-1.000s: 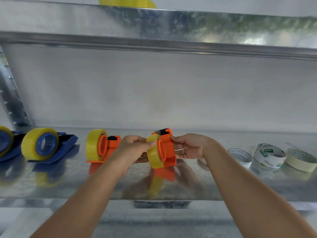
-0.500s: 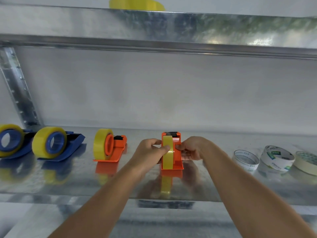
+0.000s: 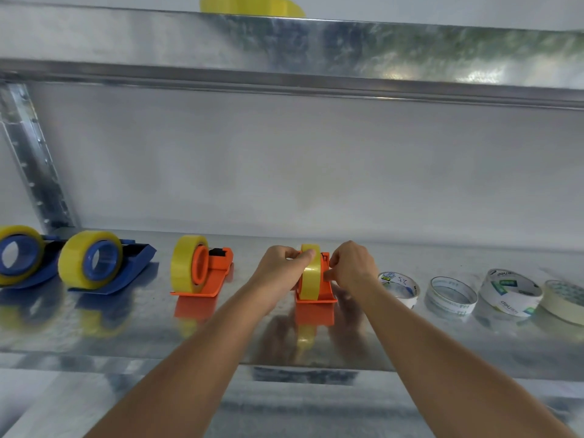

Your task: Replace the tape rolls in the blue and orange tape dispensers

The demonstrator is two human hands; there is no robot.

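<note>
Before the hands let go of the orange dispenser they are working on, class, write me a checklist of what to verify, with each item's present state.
1. Yellow roll sits upright in the orange dispenser: ok.
2. Dispenser base rests flat on the metal shelf: ok.
3. Left hand steadies the roll, thumb on its top: ok.
4. Right hand holds the dispenser's right side: ok.
5. Tape end fed to the cutter: cannot tell, the hands and the roll hide it.
6. The other orange dispenser and both blue dispensers carry yellow rolls: ok.
</note>
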